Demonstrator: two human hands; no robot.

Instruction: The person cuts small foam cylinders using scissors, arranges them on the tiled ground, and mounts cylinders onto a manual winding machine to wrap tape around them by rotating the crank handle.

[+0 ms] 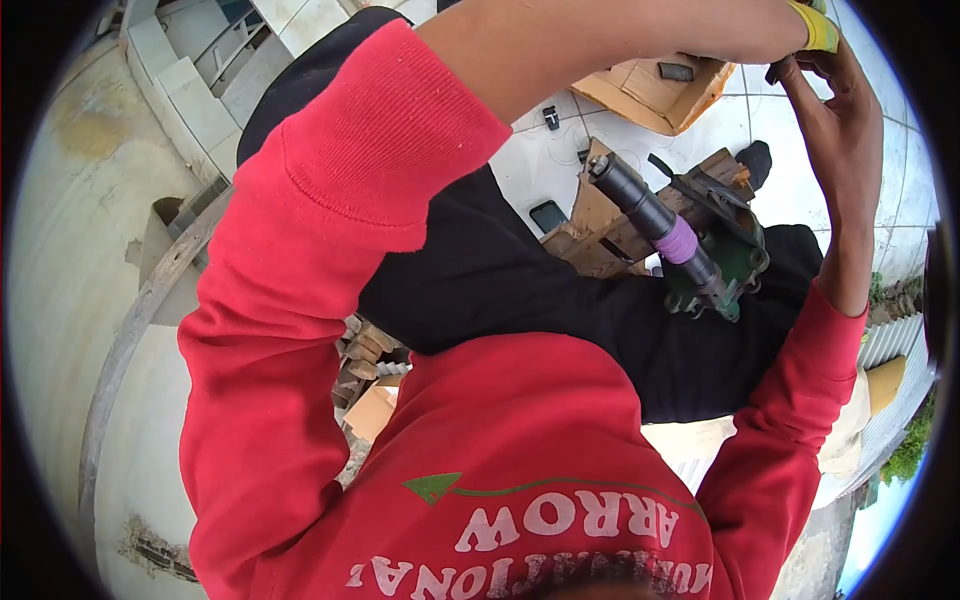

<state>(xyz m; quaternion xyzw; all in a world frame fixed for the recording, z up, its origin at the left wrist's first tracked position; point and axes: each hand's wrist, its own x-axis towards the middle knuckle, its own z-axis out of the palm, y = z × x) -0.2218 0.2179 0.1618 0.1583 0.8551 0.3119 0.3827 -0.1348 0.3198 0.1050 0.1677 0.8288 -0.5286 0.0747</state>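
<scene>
My left hand (819, 22) is at the top right, partly cut off by the frame, with a yellow-green covering (820, 30) around its wrist area; its fingers are hidden. Just below it, my right hand (835, 100) has curled fingers close against the left one; what they hold is too small to tell. Lower down, a black cylindrical part (635, 198) with a purple band (677, 241) lies tilted over a green metal bracket (738, 262). Wooden pieces (597, 240) are beneath and beside it, near my dark-trousered legs.
A cardboard box (690, 112) holding a dark cylinder (676, 72) stands on the white tiles. A small black item (551, 118) and a phone-like object (547, 215) lie nearby. Wood scraps (365, 350) are by my left side, and a long pole (120, 350) runs along the left.
</scene>
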